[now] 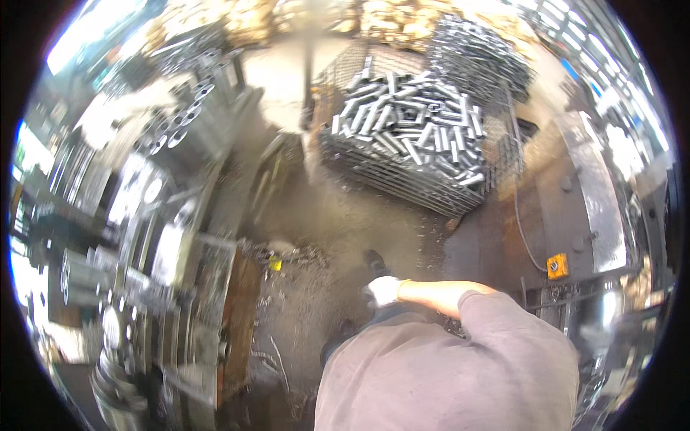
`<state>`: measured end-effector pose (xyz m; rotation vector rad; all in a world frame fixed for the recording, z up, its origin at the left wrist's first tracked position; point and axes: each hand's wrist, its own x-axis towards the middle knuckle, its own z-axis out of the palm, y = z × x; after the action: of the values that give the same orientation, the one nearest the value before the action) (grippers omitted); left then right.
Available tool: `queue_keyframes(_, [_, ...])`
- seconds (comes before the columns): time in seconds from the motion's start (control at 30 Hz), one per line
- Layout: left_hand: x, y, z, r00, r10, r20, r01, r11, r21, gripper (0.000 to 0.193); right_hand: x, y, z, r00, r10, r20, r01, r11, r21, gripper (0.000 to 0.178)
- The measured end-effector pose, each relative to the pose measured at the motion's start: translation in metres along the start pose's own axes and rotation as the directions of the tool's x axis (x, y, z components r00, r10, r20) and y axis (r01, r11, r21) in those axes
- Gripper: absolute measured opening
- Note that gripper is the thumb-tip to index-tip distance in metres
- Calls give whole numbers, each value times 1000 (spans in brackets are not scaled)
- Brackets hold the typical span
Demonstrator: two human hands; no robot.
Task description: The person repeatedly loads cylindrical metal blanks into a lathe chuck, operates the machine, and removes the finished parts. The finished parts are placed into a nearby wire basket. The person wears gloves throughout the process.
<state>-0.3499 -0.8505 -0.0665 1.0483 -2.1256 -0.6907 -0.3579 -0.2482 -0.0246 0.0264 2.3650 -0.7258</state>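
A wire basket (402, 183) ahead holds heaped metal tubes (420, 122), well apart from the person's gloved right hand (384, 290), its grip too blurred to tell, the left hand out of view.

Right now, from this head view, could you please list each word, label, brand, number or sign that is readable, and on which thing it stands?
None can be read.
Orange box: any marking is too small and blurred.
Yellowish piles at the back: too blurred.
Shirt and gloved right hand: no lettering visible.
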Motion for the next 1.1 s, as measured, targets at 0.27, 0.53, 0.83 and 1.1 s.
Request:
queue_keyframes(0.27, [-202,124,184,130,-574,809,727,610,316,37,9,208,-93,904,243,-352,-98,919,383,42])
queue_keyframes(0.53, [-447,430,336,-258,-52,965,62,996,70,33,47,587,-305,608,628,-485,-700,713,45,27])
queue_keyframes(0.83, [-528,476,379,-149,-317,937,-259,927,273,39,151,891,-481,579,683,-445,-810,419,-411,36])
queue_keyframes(1.1, [-542,467,395,-134,-436,890,-277,879,389,39,150,968,-482,534,630,-564,-832,511,-217,30])
